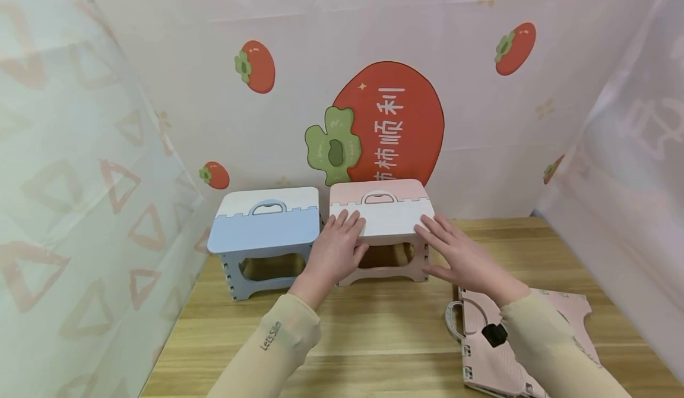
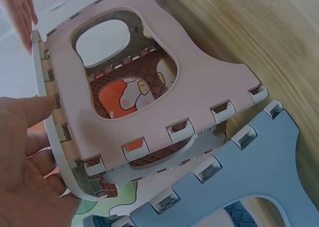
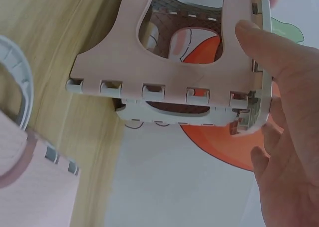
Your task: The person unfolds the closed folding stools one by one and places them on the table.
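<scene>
A pink-and-white folding step stool point(image 1: 395, 217) stands unfolded against the backdrop, its seat level and its handle lying on top. My left hand point(image 1: 336, 243) rests on the seat's front left corner, fingers stretched over the white half. At the right front corner, the fingertips of my right hand point(image 1: 454, 249) touch the seat, with the thumb spread low by the front panel. The right wrist view shows that thumb lying over the stool's pink front panel point(image 3: 184, 80). Close by on the left stands an unfolded blue-and-white folding stool point(image 1: 267, 226).
A folded pink stool point(image 1: 518, 350) lies flat at the right, under my right forearm, its grey handle point(image 1: 454, 321) pointing left. A small black object point(image 1: 494, 334) sits beside my right sleeve. The wooden tabletop point(image 1: 374, 338) ends at a printed cloth backdrop point(image 1: 470, 166).
</scene>
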A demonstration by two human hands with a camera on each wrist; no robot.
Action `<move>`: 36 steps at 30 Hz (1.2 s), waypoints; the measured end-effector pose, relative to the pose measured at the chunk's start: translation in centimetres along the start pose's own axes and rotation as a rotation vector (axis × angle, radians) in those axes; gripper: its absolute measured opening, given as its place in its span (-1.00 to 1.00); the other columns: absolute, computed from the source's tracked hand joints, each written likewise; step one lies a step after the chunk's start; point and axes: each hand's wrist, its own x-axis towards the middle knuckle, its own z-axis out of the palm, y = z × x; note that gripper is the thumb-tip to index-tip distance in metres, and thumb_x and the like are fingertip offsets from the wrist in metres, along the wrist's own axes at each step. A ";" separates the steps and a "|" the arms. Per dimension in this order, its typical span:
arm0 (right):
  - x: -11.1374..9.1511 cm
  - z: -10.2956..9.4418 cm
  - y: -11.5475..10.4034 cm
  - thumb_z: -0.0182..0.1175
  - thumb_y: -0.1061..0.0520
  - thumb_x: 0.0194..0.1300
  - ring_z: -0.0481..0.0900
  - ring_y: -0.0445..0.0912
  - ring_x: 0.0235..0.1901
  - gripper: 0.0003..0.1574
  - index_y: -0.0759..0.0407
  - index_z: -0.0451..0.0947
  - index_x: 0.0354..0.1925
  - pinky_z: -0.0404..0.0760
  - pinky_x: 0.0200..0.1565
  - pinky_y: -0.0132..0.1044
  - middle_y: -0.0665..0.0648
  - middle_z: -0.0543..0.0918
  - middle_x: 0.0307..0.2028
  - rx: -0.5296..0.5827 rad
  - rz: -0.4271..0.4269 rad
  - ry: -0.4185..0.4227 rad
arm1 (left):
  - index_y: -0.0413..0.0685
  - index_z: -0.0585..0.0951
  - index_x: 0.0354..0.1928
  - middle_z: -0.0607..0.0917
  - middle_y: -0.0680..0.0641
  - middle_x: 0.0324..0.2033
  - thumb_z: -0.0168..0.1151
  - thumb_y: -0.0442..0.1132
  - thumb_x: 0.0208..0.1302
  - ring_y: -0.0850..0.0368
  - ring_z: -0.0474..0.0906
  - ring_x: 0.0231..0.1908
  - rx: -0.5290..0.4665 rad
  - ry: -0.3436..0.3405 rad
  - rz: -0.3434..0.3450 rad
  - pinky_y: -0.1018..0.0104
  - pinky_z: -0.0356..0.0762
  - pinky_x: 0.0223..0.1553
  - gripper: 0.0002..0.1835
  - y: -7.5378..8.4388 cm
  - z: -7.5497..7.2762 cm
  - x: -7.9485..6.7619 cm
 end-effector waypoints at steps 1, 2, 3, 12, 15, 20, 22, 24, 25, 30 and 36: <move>-0.3 0.0 0.0 0.45 -0.09 0.28 0.04 0.30 0.54 0.10 0.13 0.15 0.58 0.27 0.41 0.29 0.27 0.12 0.58 -0.010 -0.006 -0.002 | -0.11 0.44 0.45 0.43 -0.14 0.45 0.25 0.00 0.47 -0.16 0.25 0.49 0.001 -0.016 -0.006 -0.06 0.15 0.53 -0.38 0.0 0.0 0.0; -0.6 0.0 0.1 0.45 -0.10 0.27 0.04 0.29 0.54 0.11 0.14 0.14 0.59 0.28 0.41 0.28 0.27 0.11 0.58 -0.020 -0.009 -0.003 | -0.11 0.42 0.46 0.41 -0.14 0.46 0.25 0.01 0.46 -0.15 0.23 0.50 -0.002 -0.030 -0.011 -0.05 0.12 0.54 -0.36 0.0 0.0 -0.1; -1.0 0.0 0.1 0.45 -0.11 0.27 0.04 0.28 0.54 0.12 0.14 0.13 0.59 0.29 0.40 0.27 0.27 0.11 0.58 -0.029 -0.012 -0.002 | -0.11 0.40 0.47 0.39 -0.14 0.48 0.25 0.03 0.45 -0.15 0.21 0.51 -0.007 -0.040 -0.013 -0.05 0.10 0.55 -0.34 -0.1 0.0 -0.1; -4.3 0.1 0.2 0.44 -0.16 0.26 0.08 0.22 0.55 0.17 0.15 0.09 0.60 0.36 0.34 0.25 0.23 0.09 0.59 -0.060 0.004 0.028 | -0.10 0.33 0.52 0.30 -0.12 0.52 0.24 0.08 0.45 -0.13 0.11 0.55 -0.014 -0.071 -0.015 -0.03 0.00 0.57 -0.27 -0.3 0.3 -0.2; -5.5 0.3 0.4 0.41 -0.21 0.28 0.12 0.29 0.52 0.18 0.10 0.05 0.62 0.35 0.33 0.30 0.25 0.11 0.58 -0.050 0.043 -0.004 | -0.10 0.32 0.53 0.30 -0.12 0.53 0.23 0.09 0.45 -0.12 0.10 0.55 -0.007 -0.076 -0.016 -0.03 -0.01 0.58 -0.26 -0.3 0.3 -0.2; -7.6 0.8 1.0 0.38 -0.27 0.29 0.12 0.45 0.47 0.20 0.01 -0.01 0.64 0.31 0.32 0.40 0.31 0.12 0.57 0.017 0.150 -0.070 | -0.10 0.30 0.53 0.28 -0.13 0.54 0.23 0.10 0.45 -0.13 0.09 0.56 -0.002 -0.077 -0.015 -0.04 -0.01 0.58 -0.24 -0.2 0.4 -0.3; -8.4 1.1 1.4 0.36 -0.29 0.30 0.15 0.49 0.44 0.20 0.03 -0.01 0.64 0.32 0.31 0.41 0.35 0.15 0.55 0.010 0.156 -0.088 | -0.10 0.28 0.54 0.26 -0.13 0.54 0.22 0.10 0.45 -0.13 0.07 0.56 0.003 -0.080 -0.015 -0.04 -0.03 0.58 -0.23 -0.2 0.5 -0.4; -9.1 1.5 1.8 0.34 -0.32 0.30 0.20 0.52 0.40 0.22 0.02 -0.04 0.64 0.36 0.28 0.40 0.39 0.19 0.52 -0.009 0.148 -0.103 | -0.11 0.27 0.55 0.25 -0.14 0.55 0.22 0.10 0.45 -0.13 0.05 0.57 0.007 -0.081 -0.015 -0.03 -0.04 0.58 -0.22 -0.2 0.5 -0.4; -9.4 1.8 1.9 0.33 -0.34 0.29 0.22 0.54 0.38 0.22 0.02 -0.04 0.64 0.37 0.26 0.42 0.41 0.21 0.51 -0.015 0.144 -0.108 | -0.11 0.26 0.55 0.24 -0.14 0.55 0.22 0.11 0.45 -0.13 0.04 0.57 0.009 -0.081 -0.014 -0.03 -0.05 0.59 -0.22 -0.2 0.6 -0.5; -11.2 3.2 2.8 0.37 -0.42 0.18 0.27 0.58 0.32 0.25 0.06 0.10 0.60 0.39 0.20 0.47 0.44 0.29 0.45 0.019 0.156 -0.116 | -0.11 0.24 0.56 0.22 -0.13 0.56 0.23 0.10 0.45 -0.13 0.03 0.57 0.013 -0.079 -0.013 -0.03 -0.07 0.59 -0.21 -0.2 0.7 -0.5; -12.8 4.6 3.4 0.39 -0.47 0.11 0.32 0.54 0.31 0.19 0.22 0.36 0.45 0.42 0.19 0.42 0.46 0.40 0.38 0.031 0.168 -0.124 | -0.12 0.22 0.56 0.20 -0.14 0.57 0.23 0.10 0.45 -0.13 0.01 0.58 0.019 -0.087 -0.011 -0.02 -0.08 0.59 -0.19 -0.2 0.8 -0.6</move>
